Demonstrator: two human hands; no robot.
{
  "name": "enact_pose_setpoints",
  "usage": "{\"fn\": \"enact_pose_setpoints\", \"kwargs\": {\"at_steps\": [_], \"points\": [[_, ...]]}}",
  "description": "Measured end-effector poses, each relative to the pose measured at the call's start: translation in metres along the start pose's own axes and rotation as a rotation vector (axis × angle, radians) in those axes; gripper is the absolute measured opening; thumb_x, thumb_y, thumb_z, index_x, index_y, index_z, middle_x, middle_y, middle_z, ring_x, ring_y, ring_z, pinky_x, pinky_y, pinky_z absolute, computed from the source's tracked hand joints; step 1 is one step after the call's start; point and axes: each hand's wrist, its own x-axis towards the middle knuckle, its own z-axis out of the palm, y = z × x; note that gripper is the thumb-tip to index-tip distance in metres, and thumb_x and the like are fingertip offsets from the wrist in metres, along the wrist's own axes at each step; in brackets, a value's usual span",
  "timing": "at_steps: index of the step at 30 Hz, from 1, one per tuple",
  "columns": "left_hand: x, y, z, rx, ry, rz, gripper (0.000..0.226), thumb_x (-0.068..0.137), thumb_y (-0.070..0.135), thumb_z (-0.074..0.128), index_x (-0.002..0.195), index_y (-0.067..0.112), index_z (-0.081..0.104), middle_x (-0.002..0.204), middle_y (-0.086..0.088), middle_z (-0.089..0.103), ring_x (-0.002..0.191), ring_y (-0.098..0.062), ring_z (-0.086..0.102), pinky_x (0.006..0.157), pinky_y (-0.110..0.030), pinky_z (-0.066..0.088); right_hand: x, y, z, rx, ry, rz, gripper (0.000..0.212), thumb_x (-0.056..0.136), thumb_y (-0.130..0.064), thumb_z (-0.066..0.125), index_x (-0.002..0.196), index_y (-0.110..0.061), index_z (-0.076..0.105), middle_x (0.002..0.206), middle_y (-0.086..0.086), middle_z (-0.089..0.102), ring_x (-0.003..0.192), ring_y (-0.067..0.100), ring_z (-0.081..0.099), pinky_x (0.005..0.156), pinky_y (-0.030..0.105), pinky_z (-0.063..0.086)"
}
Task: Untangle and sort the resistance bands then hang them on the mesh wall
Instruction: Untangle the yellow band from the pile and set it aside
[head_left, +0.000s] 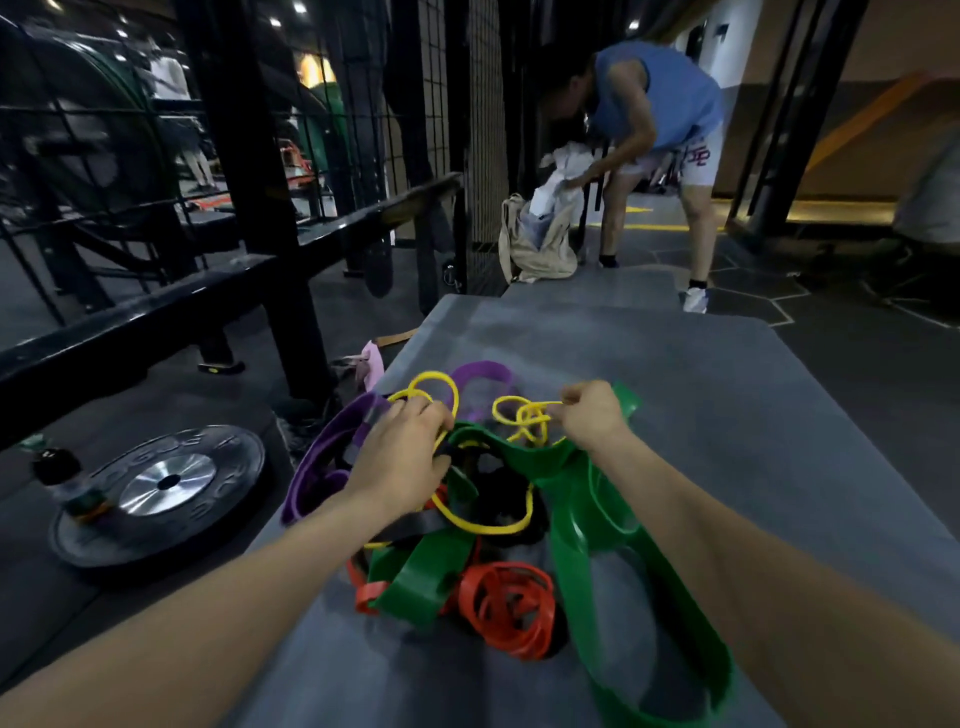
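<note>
**Inspector:** Four colours of band lie knotted in one heap on the grey mat (727, 415): a thin yellow band (524, 415), wide green bands (576, 525), purple bands (322, 457) at the left, and red bands (506, 603) at the near edge. Something black sits in the middle of the heap; I cannot tell what.

**Assistant:** State of the hands?

**Inspector:** The right hand (592, 415) pinches a strand of the yellow band at the far right of the heap, fingers curled on it. The left hand (405, 457) rests on the heap's left side with fingers curled into the yellow and green loops; the exact strand gripped is hidden.

**Assistant:** Risks from here?

**Inspector:** In my judgement, pulling the two hands apart while the yellow band is knotted near the right hand would tighten the knot, not free it. The yellow strand also passes under green near the centre, so a hard tug could drag the whole heap off the left edge toward the weight plate (166, 488).

**Assistant:** And the hanging point?

**Inspector:** The mesh wall (485, 130) stands far ahead, well apart from the heap. No band hangs there that I can see.
</note>
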Motion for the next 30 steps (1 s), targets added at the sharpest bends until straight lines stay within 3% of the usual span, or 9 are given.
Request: {"fn": "enact_pose_setpoints", "kwargs": {"at_steps": [3, 7, 13, 16, 19, 21, 23, 26, 30], "points": [[-0.006, -0.002, -0.004, -0.055, 0.011, -0.056, 0.029, 0.080, 0.020, 0.066, 0.106, 0.017, 0.054, 0.113, 0.001, 0.055, 0.109, -0.023, 0.047, 0.091, -0.034, 0.040, -0.016, 0.000, 0.000, -0.018, -0.030, -0.101, 0.022, 0.080, 0.002, 0.063, 0.101, 0.006, 0.066, 0.099, 0.023, 0.068, 0.090, 0.024, 0.063, 0.086, 0.033, 0.049], [-0.022, -0.002, -0.009, -0.100, 0.031, -0.070, 0.025, 0.080, 0.015, 0.066, 0.102, 0.016, 0.054, 0.109, 0.001, 0.056, 0.107, -0.024, 0.047, 0.086, -0.034, 0.042, -0.055, -0.003, 0.005, -0.060, -0.131, -0.221, 0.023, 0.081, 0.007, 0.057, 0.099, 0.002, 0.069, 0.103, 0.019, 0.070, 0.085, 0.016, 0.059, 0.078, 0.016, 0.045], [-0.045, 0.001, -0.018, -0.278, 0.061, -0.161, 0.019, 0.078, 0.004, 0.061, 0.082, 0.021, 0.055, 0.087, 0.005, 0.056, 0.092, -0.022, 0.059, 0.078, -0.038, 0.050, -0.101, 0.006, 0.007, -0.245, -0.219, -0.214, 0.041, 0.079, 0.010, 0.042, 0.104, -0.006, 0.070, 0.110, 0.011, 0.070, 0.107, 0.021, 0.062, 0.086, 0.017, 0.042], [-0.057, 0.010, -0.017, -0.271, -0.016, -0.181, 0.021, 0.077, 0.017, 0.066, 0.066, 0.027, 0.050, 0.071, 0.008, 0.058, 0.081, -0.022, 0.063, 0.070, -0.034, 0.050, -0.111, 0.013, 0.007, -0.336, -0.258, -0.237, 0.042, 0.078, 0.009, 0.046, 0.111, -0.006, 0.067, 0.118, 0.014, 0.065, 0.113, 0.025, 0.058, 0.096, 0.024, 0.040], [-0.063, 0.025, -0.012, -0.355, -0.082, -0.247, 0.037, 0.080, 0.042, 0.065, 0.056, 0.014, 0.058, 0.056, 0.002, 0.063, 0.063, -0.020, 0.067, 0.063, -0.031, 0.053, -0.113, 0.020, 0.013, -0.415, -0.268, -0.251, 0.033, 0.079, 0.000, 0.056, 0.107, -0.012, 0.069, 0.113, 0.016, 0.060, 0.107, 0.030, 0.056, 0.090, 0.024, 0.038], [-0.063, 0.037, -0.009, -0.597, -0.141, -0.258, 0.038, 0.088, 0.037, 0.058, 0.063, 0.010, 0.064, 0.062, -0.005, 0.069, 0.060, -0.021, 0.068, 0.065, -0.035, 0.057, -0.110, 0.025, 0.018, -0.431, -0.269, -0.251, 0.025, 0.076, -0.002, 0.061, 0.095, -0.014, 0.072, 0.106, 0.014, 0.063, 0.101, 0.029, 0.059, 0.080, 0.022, 0.039], [-0.059, 0.047, -0.005, -0.693, -0.148, -0.155, 0.019, 0.092, 0.021, 0.054, 0.089, 0.007, 0.067, 0.087, -0.011, 0.070, 0.080, -0.024, 0.069, 0.080, -0.039, 0.056, -0.107, 0.028, 0.022, -0.440, -0.275, -0.239, 0.017, 0.075, -0.004, 0.065, 0.087, -0.013, 0.073, 0.102, 0.013, 0.066, 0.094, 0.027, 0.063, 0.076, 0.021, 0.041], [-0.045, 0.045, 0.003, -0.435, -0.132, 0.063, 0.036, 0.086, -0.002, 0.051, 0.120, 0.009, 0.056, 0.124, -0.007, 0.052, 0.115, -0.022, 0.053, 0.103, -0.032, 0.040, -0.104, 0.030, 0.022, -0.425, -0.260, -0.229, 0.014, 0.077, -0.004, 0.065, 0.086, -0.010, 0.072, 0.100, 0.014, 0.068, 0.094, 0.028, 0.064, 0.082, 0.029, 0.050], [-0.029, 0.029, 0.002, 0.134, -0.065, 0.135, 0.047, 0.083, 0.003, 0.049, 0.128, 0.017, 0.045, 0.132, -0.001, 0.044, 0.126, -0.022, 0.039, 0.106, -0.030, 0.029, -0.099, 0.033, 0.019, -0.427, -0.265, -0.215, 0.032, 0.077, 0.002, 0.059, 0.105, -0.010, 0.069, 0.110, 0.010, 0.068, 0.104, 0.024, 0.062, 0.087, 0.026, 0.047]]}}
